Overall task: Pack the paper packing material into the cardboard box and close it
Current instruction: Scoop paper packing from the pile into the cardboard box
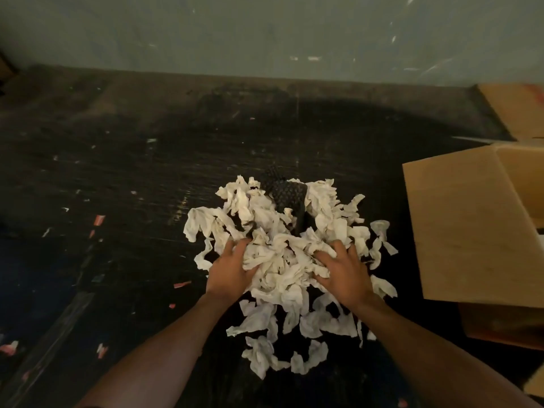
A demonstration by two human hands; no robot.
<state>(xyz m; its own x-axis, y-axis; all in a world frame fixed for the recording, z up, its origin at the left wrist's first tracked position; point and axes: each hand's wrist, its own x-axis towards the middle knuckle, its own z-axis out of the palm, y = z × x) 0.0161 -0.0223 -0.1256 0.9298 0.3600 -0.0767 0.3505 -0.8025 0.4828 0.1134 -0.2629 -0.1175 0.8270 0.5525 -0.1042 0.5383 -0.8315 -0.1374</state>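
A heap of crumpled white paper packing material (282, 231) lies on the dark floor in the middle of the view. My left hand (231, 269) presses into the heap's left side with fingers curled around a clump. On the right side of the same clump, my right hand (343, 273) digs its fingers into the paper. The cardboard box (459, 225) stands open at the right edge, one large flap folded out toward the heap. Loose scraps trail toward me below my hands.
A black textured object (284, 192) pokes out of the heap's far side. A second piece of cardboard (518, 110) lies at the far right by the grey wall (265, 33). Small paper bits and pink scraps litter the scuffed floor on the left.
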